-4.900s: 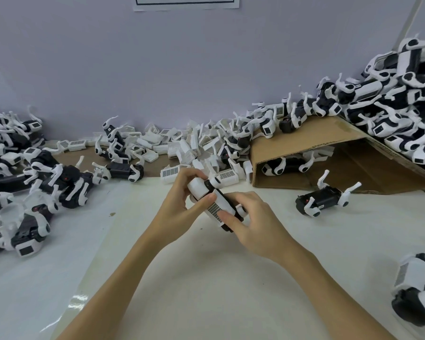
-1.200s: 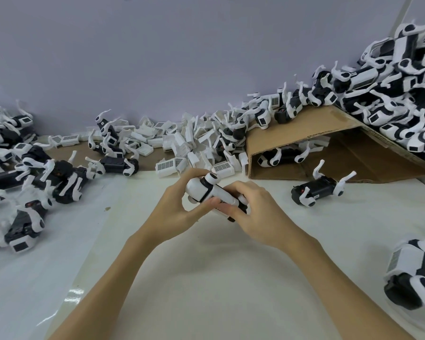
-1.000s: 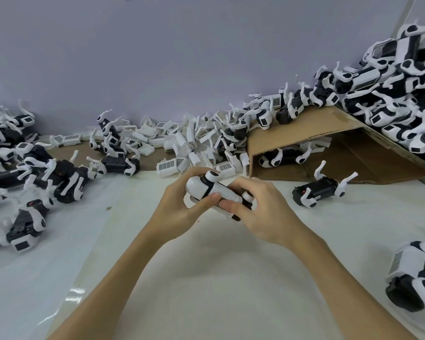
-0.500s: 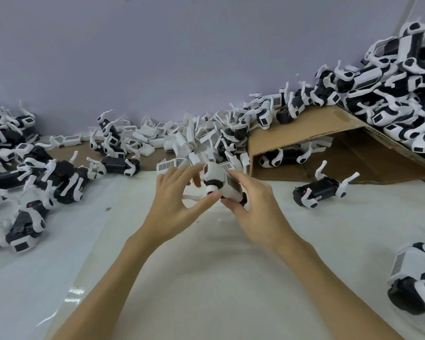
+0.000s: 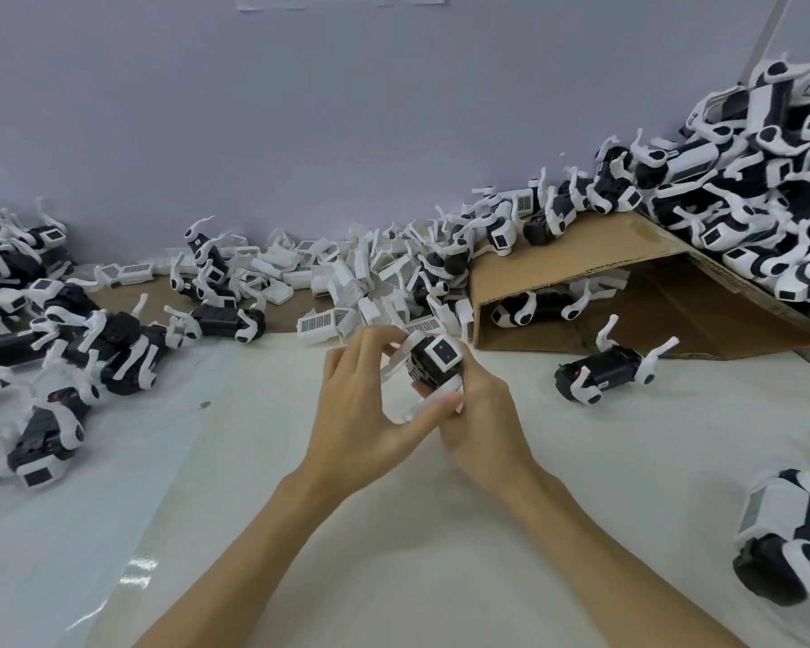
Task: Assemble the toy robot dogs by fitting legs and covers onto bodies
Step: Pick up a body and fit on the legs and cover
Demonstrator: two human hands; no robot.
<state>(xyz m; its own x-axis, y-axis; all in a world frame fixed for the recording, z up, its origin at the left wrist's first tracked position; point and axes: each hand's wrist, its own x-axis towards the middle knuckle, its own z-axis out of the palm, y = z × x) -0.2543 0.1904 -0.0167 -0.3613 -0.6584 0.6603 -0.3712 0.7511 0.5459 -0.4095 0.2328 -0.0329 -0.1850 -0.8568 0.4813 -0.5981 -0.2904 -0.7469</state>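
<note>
since a second ago the toy dog [image 5: 433, 367] has been turned from lying sideways across both palms to standing on end, its square face panel up toward the camera. the right hand [image 5: 482, 413] grips the body from below and behind, fingers curled round it. the left hand [image 5: 370, 413] now pinches a white leg [image 5: 415, 409] at the dog's near side, thumb under it, the other fingers arched over the top.

the dog is held above the worktop [image 5: 394, 554], just in front of the cardboard flap [image 5: 581, 254]. left of the flap a heap of loose white covers [image 5: 347, 278] runs along the wall. on the flap and right of it assembled dogs are piled high [image 5: 744, 180]; one black body with legs [image 5: 604, 371] lies near the flap's front edge, and another sits under it. further left of the flap more dogs are heaped [image 5: 52, 348]. one dog [image 5: 786, 544] lies well in front of the flap at the right edge.

the worktop is pale sheet, bare in front of the forearms; the wall behind is plain lilac-grey.
</note>
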